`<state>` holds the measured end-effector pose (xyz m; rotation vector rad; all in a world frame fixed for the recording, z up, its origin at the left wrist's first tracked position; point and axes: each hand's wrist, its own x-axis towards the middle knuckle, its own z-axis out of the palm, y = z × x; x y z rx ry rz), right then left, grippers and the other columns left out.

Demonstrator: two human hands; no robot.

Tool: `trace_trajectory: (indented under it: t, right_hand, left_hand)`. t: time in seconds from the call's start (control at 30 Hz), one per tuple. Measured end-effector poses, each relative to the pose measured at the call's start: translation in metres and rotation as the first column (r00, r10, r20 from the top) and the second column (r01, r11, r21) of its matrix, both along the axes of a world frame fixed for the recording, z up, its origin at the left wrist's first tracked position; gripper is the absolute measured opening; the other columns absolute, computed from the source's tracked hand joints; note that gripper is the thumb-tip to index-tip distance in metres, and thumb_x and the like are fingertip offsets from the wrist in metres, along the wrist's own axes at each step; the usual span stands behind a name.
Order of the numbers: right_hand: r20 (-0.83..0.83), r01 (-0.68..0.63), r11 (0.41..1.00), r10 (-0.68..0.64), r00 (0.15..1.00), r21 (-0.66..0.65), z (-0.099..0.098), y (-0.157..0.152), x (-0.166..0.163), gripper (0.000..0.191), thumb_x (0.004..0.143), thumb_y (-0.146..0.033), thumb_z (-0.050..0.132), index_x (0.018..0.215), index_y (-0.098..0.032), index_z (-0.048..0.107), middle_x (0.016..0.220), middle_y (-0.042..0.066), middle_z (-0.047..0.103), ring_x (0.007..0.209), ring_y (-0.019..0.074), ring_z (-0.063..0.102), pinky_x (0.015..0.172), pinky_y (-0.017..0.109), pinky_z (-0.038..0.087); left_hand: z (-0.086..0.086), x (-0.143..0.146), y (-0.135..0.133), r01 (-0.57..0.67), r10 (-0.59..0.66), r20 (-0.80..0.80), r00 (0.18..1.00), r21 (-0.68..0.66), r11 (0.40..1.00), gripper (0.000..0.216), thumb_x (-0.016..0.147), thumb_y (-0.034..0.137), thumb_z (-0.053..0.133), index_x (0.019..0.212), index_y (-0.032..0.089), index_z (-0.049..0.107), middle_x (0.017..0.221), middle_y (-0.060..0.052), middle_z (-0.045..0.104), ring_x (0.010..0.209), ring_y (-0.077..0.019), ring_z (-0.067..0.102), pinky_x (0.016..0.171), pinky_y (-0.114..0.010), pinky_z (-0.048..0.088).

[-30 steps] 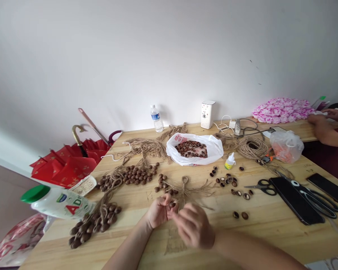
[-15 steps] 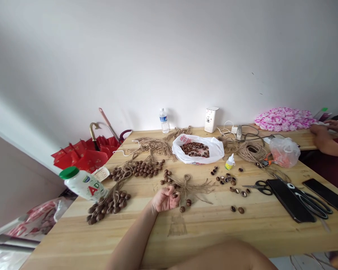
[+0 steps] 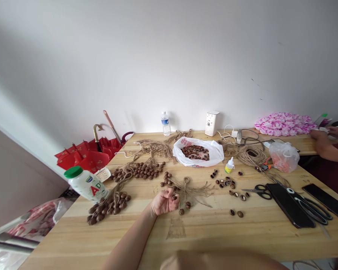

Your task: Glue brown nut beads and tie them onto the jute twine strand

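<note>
My left hand (image 3: 165, 201) rests on the wooden table with its fingers curled, closed on a brown nut shell (image 3: 174, 197). Just right of it lies a bundle of frayed jute strings (image 3: 190, 188) with a loop at its top. Several nut shells hang from these strings, some by my left hand's far side (image 3: 166, 179), and a cracked one (image 3: 188, 205) close to its fingers. Of my right arm (image 3: 214, 260), only a blurred part crosses the bottom edge; its hand does not show.
Finished-looking nut clusters (image 3: 148, 170) and a white bottle (image 3: 86, 185) are left. Behind stand a plastic bag of shells (image 3: 218, 153) and a glue bottle (image 3: 229, 165). Right are loose shells (image 3: 225, 183), scissors (image 3: 260, 192), phones (image 3: 288, 206), a jute coil (image 3: 252, 155) and another person's hands (image 3: 323, 133).
My right arm has shifted lower and leftward along the bottom edge. The view has tilted slightly. My left hand stays closed on the shell in nearly the same spot.
</note>
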<state>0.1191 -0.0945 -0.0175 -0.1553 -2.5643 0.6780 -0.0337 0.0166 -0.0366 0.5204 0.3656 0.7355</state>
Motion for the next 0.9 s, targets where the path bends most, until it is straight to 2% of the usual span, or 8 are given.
trace_trajectory:
  t: [0.07, 0.13, 0.17, 0.2, 0.27, 0.4, 0.53, 0.9]
  right_hand:
    - [-0.019, 0.075, 0.997, -0.075, 0.997, 0.001, 0.007, 0.017, 0.017, 0.017, 0.092, -0.024, 0.048, 0.102, -0.019, 0.060, 0.097, 0.006, 0.063, 0.081, 0.0149, 0.060, 0.074, 0.031, 0.050]
    - [-0.087, 0.270, 0.963, -0.270, 0.959, -0.019, 0.013, 0.042, 0.032, 0.017, 0.090, -0.017, 0.047, 0.091, -0.017, 0.064, 0.072, 0.003, 0.063, 0.062, 0.0125, 0.057, 0.061, 0.025, 0.048]
    - [-0.129, 0.396, 0.918, -0.397, 0.909, -0.035, 0.015, 0.056, 0.039, 0.019, 0.089, -0.015, 0.047, 0.086, -0.016, 0.065, 0.062, 0.002, 0.060, 0.054, 0.0118, 0.053, 0.055, 0.024, 0.045]
    - [-0.163, 0.508, 0.860, -0.510, 0.845, -0.055, 0.016, 0.070, 0.045, 0.020, 0.088, -0.014, 0.046, 0.086, -0.015, 0.066, 0.061, 0.002, 0.060, 0.052, 0.0114, 0.052, 0.051, 0.022, 0.042]
    - [-0.148, 0.615, 0.788, -0.613, 0.776, -0.038, 0.014, 0.096, 0.054, 0.020, 0.088, -0.015, 0.046, 0.090, -0.014, 0.066, 0.065, 0.004, 0.062, 0.054, 0.0118, 0.052, 0.052, 0.022, 0.041]
    - [-0.004, 0.619, 0.779, -0.622, 0.783, 0.098, -0.002, 0.124, 0.059, 0.025, 0.088, -0.014, 0.045, 0.102, -0.017, 0.066, 0.077, 0.005, 0.063, 0.068, 0.0145, 0.057, 0.061, 0.023, 0.043]
    - [0.098, 0.680, 0.700, -0.709, 0.698, 0.216, -0.016, 0.125, 0.055, 0.023, 0.087, -0.015, 0.047, 0.101, -0.020, 0.066, 0.079, 0.005, 0.060, 0.074, 0.0173, 0.056, 0.063, 0.025, 0.040]
    - [0.130, 0.662, 0.720, -0.691, 0.711, 0.207, -0.012, 0.122, 0.057, 0.024, 0.086, -0.015, 0.049, 0.105, -0.019, 0.063, 0.081, 0.005, 0.058, 0.078, 0.0176, 0.053, 0.066, 0.026, 0.039]
  left_hand:
    - [0.001, 0.001, -0.001, -0.010, 0.010, -0.003, 1.000, -0.008, 1.000, 0.020, 0.061, 0.013, 0.056, 0.053, 0.017, 0.039, 0.055, -0.004, 0.051, 0.046, -0.0124, 0.045, 0.042, -0.019, 0.028]
    - [0.003, 0.003, -0.003, -0.020, 0.020, -0.005, 1.000, -0.015, 1.000, 0.019, 0.061, 0.012, 0.056, 0.054, 0.017, 0.039, 0.055, -0.003, 0.051, 0.044, -0.0107, 0.043, 0.042, -0.018, 0.025]
    - [0.004, 0.004, -0.004, -0.027, 0.026, -0.006, 1.000, -0.017, 1.000, 0.019, 0.061, 0.012, 0.057, 0.055, 0.017, 0.040, 0.055, -0.003, 0.051, 0.043, -0.0102, 0.042, 0.042, -0.018, 0.023]
    - [0.004, 0.005, -0.006, -0.035, 0.035, -0.007, 0.999, -0.016, 0.999, 0.018, 0.062, 0.012, 0.057, 0.055, 0.017, 0.040, 0.055, -0.003, 0.051, 0.043, -0.0101, 0.041, 0.042, -0.018, 0.022]
    - [0.006, 0.006, -0.007, -0.054, 0.054, -0.012, 0.998, -0.014, 0.998, 0.018, 0.064, 0.013, 0.057, 0.055, 0.017, 0.042, 0.054, -0.004, 0.052, 0.043, -0.0101, 0.041, 0.042, -0.018, 0.021]
    - [0.007, 0.008, -0.008, -0.098, 0.098, -0.025, 0.995, -0.007, 0.995, 0.014, 0.068, 0.012, 0.056, 0.058, 0.017, 0.046, 0.056, -0.005, 0.055, 0.044, -0.0099, 0.041, 0.043, -0.019, 0.021]
    - [0.007, 0.009, -0.007, -0.122, 0.120, -0.072, 0.990, -0.021, 0.992, 0.013, 0.070, 0.009, 0.055, 0.061, 0.016, 0.050, 0.058, -0.005, 0.057, 0.045, -0.0091, 0.041, 0.044, -0.020, 0.022]
    - [0.001, 0.007, -0.010, -0.126, 0.117, -0.094, 0.989, -0.095, 0.988, 0.011, 0.071, 0.013, 0.058, 0.063, 0.016, 0.052, 0.059, -0.004, 0.056, 0.046, -0.0095, 0.043, 0.046, -0.021, 0.021]
